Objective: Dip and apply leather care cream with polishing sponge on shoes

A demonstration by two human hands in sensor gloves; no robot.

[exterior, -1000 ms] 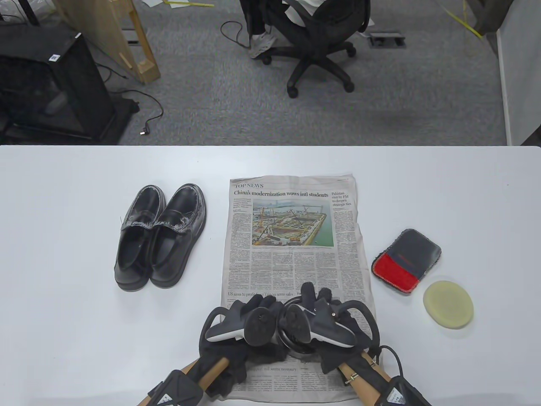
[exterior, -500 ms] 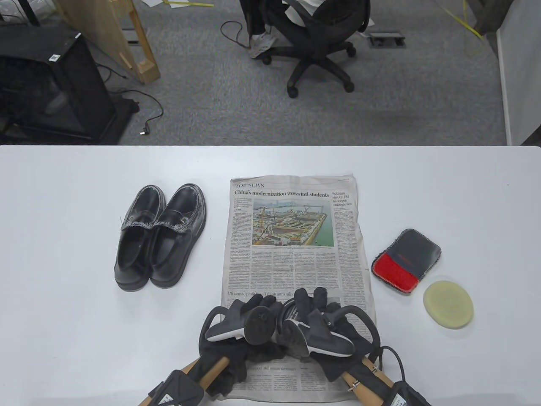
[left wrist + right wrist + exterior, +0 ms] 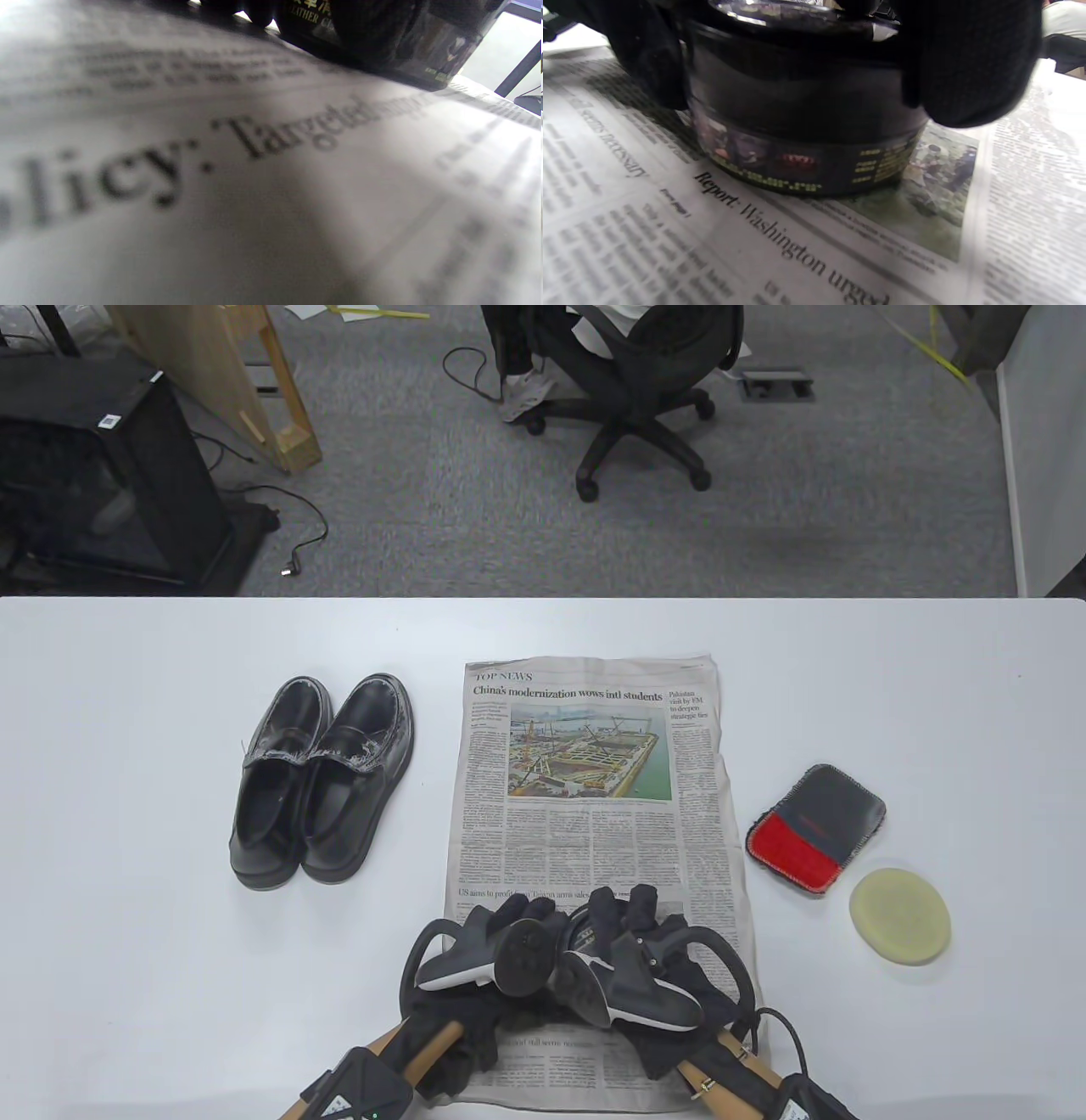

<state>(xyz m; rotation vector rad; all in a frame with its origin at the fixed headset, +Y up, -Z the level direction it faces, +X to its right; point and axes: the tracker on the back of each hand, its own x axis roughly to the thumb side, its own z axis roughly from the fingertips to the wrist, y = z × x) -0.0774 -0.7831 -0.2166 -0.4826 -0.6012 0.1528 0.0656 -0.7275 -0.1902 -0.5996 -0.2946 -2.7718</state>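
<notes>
Both my hands on the cream jar

The cream jar [image 3: 806, 127] stands on the newspaper [image 3: 585, 831] near the tabletop's [image 3: 127, 899] front edge; my left hand [image 3: 501, 937] and right hand [image 3: 632, 950] curl their fingers round it. Shoes [image 3: 322, 780] lie toward the left edge, the round sponge [image 3: 899, 916] and a red-and-dark cloth [image 3: 816, 827] toward the right edge.

Black knit gloves on both hands: left hand [image 3: 501, 920], right hand [image 3: 632, 912]. Strapped to the back of each, a tracker [image 3: 488, 954] in black with a white underside, a round dark disc at one end and a thin black hoop looping outward. Behind the wrists, black wrist units [image 3: 356, 1082] with small white labels. A black cable [image 3: 785, 1027] curling off behind the right wrist.
</notes>
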